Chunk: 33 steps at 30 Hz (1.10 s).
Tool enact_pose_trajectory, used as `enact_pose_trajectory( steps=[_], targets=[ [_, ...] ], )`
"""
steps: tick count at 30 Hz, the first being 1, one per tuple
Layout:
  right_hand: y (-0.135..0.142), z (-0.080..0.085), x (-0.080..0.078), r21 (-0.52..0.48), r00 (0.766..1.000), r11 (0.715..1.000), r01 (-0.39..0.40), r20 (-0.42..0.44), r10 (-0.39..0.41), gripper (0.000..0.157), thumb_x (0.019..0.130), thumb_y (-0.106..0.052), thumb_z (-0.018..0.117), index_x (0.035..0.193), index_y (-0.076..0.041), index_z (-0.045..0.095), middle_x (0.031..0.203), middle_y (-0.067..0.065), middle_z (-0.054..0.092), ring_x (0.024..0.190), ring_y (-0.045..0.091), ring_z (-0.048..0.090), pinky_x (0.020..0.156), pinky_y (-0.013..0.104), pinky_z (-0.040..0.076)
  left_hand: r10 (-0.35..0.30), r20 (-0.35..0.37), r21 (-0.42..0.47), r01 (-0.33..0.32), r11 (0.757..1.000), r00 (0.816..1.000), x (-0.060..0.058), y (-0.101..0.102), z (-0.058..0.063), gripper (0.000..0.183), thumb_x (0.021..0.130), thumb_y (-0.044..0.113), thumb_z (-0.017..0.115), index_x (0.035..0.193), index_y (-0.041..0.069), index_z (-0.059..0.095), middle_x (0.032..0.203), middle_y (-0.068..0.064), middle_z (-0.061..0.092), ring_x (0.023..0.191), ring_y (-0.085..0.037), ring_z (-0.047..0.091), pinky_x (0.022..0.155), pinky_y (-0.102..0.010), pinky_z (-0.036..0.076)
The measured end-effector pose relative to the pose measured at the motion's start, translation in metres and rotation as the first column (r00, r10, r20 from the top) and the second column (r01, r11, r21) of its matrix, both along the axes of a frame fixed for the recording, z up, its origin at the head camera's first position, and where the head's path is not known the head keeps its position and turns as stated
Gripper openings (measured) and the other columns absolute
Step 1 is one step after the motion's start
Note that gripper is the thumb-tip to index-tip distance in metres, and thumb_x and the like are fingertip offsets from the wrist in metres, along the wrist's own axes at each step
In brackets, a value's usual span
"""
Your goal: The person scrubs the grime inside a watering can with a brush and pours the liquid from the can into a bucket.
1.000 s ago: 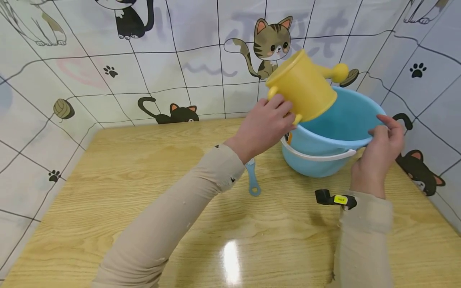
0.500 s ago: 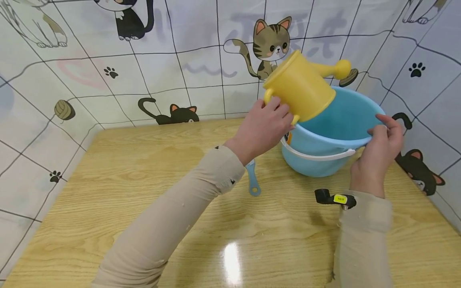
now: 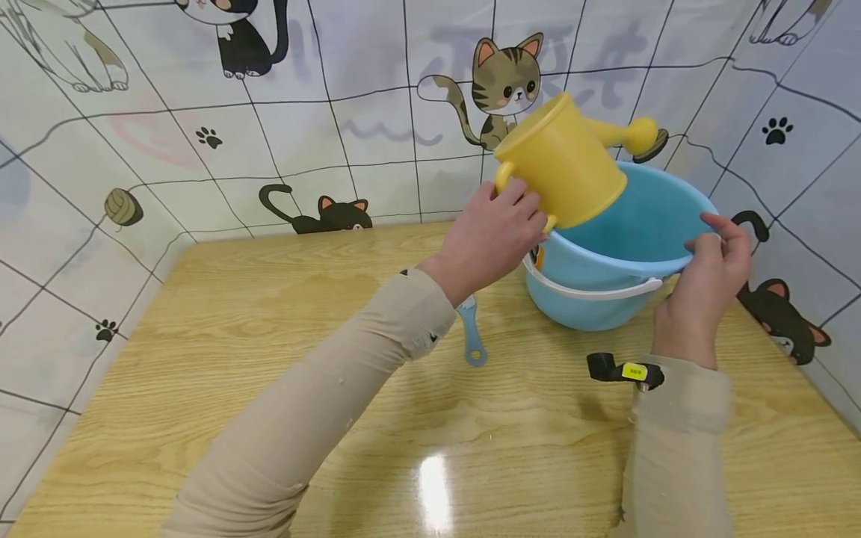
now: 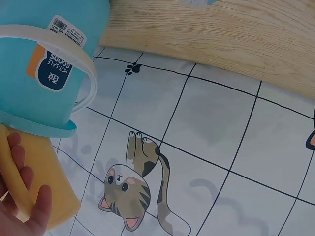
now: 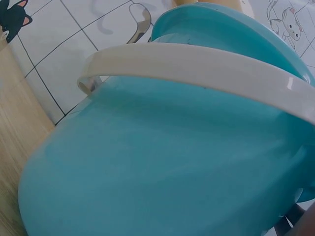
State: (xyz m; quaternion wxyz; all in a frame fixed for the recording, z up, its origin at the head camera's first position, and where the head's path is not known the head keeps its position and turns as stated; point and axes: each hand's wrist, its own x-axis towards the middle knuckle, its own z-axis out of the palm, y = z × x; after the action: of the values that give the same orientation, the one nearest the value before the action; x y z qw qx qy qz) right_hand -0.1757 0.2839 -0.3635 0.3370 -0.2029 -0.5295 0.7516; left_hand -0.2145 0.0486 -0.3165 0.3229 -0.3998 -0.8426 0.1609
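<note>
A yellow watering can [image 3: 568, 161] is held by its handle in my left hand [image 3: 494, 232], tilted above the left side of the blue bucket [image 3: 599, 306]. Its spout points right, over the bucket. In the left wrist view, my left fingers [image 4: 42, 211] curl round the handle of the yellow can [image 4: 56, 189], close to the bucket's rim [image 4: 44, 129]. On the bucket's right side, my right hand [image 3: 706, 276] pinches the rim between thumb and fingers. The bucket's white handle [image 3: 599, 294] hangs down in front; it crosses the right wrist view.
Left of the bucket, a blue-handled tool [image 3: 473, 340] lies on the wooden table [image 3: 282, 359], its head hidden under my left wrist. White cat-print sheeting [image 3: 363, 134] stands at the back and both sides. The bucket is near the back right corner.
The watering can rocks very slightly left and back over the bucket. Both hands keep their holds, and the bucket stays in place.
</note>
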Motion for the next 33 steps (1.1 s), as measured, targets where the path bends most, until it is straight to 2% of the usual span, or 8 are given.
enact_pose_trajectory(
  steps=[10, 33],
  targets=[
    [-0.001, 0.000, 0.000, -0.023, 1.000, 1.000, 0.006, -0.017, -0.006, 0.027, 0.087, -0.005, 0.044, 0.110, -0.013, 0.054, 0.125, -0.004, 0.039, 0.115, 0.011, 0.033, 0.095, 0.030, 0.032, -0.012, 0.007, 0.014, 0.011, 1.000, 1.000, 0.001, -0.002, -0.002, 0.031, 0.095, 0.038, 0.037, 0.096, 0.014, 0.057, 0.096, 0.000, 0.051, 0.093, -0.020, 0.041, 0.071, -0.032, 0.039],
    [0.000, -0.001, -0.001, -0.019, 1.000, 1.000, 0.007, -0.012, -0.008, 0.027, 0.087, -0.005, 0.044, 0.111, -0.014, 0.054, 0.125, -0.005, 0.038, 0.114, 0.011, 0.033, 0.094, 0.031, 0.033, -0.026, -0.030, 0.087, 0.029, 0.996, 0.999, -0.001, -0.003, -0.011, 0.031, 0.095, 0.038, 0.038, 0.089, 0.014, 0.058, 0.092, 0.001, 0.053, 0.088, -0.019, 0.043, 0.067, -0.030, 0.038]
  ],
)
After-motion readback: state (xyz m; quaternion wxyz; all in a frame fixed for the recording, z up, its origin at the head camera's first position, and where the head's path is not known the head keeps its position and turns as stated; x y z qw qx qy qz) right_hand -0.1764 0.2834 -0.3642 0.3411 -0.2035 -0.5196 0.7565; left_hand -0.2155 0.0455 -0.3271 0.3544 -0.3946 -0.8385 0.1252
